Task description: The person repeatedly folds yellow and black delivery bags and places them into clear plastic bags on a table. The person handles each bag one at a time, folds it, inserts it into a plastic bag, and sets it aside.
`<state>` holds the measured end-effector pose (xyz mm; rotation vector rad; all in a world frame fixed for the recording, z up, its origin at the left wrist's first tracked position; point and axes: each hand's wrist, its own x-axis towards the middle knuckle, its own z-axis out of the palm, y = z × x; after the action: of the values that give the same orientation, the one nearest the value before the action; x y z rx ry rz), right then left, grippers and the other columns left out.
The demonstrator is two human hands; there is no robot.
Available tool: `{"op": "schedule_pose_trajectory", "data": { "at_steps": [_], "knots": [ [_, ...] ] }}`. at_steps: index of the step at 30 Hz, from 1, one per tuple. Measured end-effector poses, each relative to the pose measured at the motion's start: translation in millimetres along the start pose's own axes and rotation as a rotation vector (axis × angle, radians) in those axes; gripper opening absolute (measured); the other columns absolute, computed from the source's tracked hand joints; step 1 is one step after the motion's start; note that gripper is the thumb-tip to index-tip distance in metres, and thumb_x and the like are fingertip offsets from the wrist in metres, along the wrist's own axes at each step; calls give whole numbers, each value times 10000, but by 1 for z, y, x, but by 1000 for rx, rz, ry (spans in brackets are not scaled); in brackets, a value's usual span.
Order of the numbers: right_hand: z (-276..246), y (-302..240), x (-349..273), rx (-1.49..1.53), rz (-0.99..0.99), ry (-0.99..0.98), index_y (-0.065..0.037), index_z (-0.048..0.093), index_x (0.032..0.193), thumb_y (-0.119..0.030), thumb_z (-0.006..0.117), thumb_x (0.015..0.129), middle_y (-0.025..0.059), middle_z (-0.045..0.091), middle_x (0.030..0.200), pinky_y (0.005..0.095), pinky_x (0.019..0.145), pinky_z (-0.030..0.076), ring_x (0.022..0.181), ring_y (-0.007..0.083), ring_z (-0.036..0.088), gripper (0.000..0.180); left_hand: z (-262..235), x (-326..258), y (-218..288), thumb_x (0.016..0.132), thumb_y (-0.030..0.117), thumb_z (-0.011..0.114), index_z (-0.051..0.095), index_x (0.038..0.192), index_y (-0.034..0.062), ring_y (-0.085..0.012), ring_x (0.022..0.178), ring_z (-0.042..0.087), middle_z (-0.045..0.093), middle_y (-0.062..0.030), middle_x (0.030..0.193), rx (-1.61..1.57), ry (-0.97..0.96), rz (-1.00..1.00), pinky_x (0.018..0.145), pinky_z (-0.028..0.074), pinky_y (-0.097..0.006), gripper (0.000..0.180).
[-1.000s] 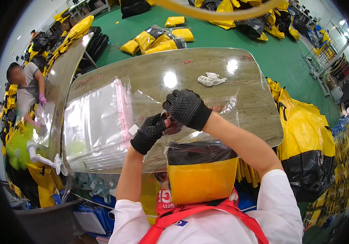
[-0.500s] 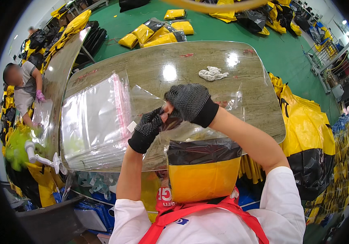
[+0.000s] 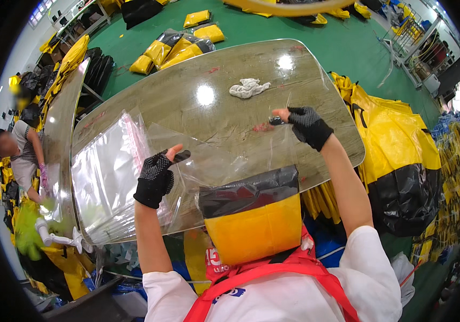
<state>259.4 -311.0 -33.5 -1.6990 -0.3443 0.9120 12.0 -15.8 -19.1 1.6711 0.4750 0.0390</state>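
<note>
A folded yellow and black bundle lies against my front at the near table edge. Its black upper part is inside a clear plastic bag, whose loose film spreads over the table between my hands. My left hand, in a black dotted glove with bare fingertips, pinches the film on the left, beside the stack of clear bags. Further out to the right, my gloved right hand pinches the film's other side between thumb and forefinger. The thin film is hard to trace at both fingertips.
A stack of clear plastic bags covers the left of the wood-look table. A white cloth lies toward the far side. Yellow and black bundles rest on the green floor; a large pile stands right. Another person works left.
My hands were close together over the film and have moved apart, left hand to the left and right hand to the right. The film is now spread between them. The whole view has shifted slightly.
</note>
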Motion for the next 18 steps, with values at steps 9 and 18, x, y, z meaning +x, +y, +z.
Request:
{"op": "schedule_pose_trajectory", "data": {
  "at_steps": [9,18],
  "knots": [
    [-18,70,-109,-842,-719,-138,-115,663,1018,-152,675,750,112,562,1225,352,920,445,1092,288,561,271,5,-59,-45,774,-19,579,620,1138,87,-280,1291,370,326,-177,1426,523,-439,335,993,356,-386,381],
    [72,32,-111,-1038,-896,-85,-126,520,1219,-339,566,799,160,551,1165,474,1001,316,1126,331,486,473,109,-33,-4,861,246,537,485,1269,102,-350,1266,351,424,-156,1337,1089,51,631,1070,240,-431,436]
  ]
}}
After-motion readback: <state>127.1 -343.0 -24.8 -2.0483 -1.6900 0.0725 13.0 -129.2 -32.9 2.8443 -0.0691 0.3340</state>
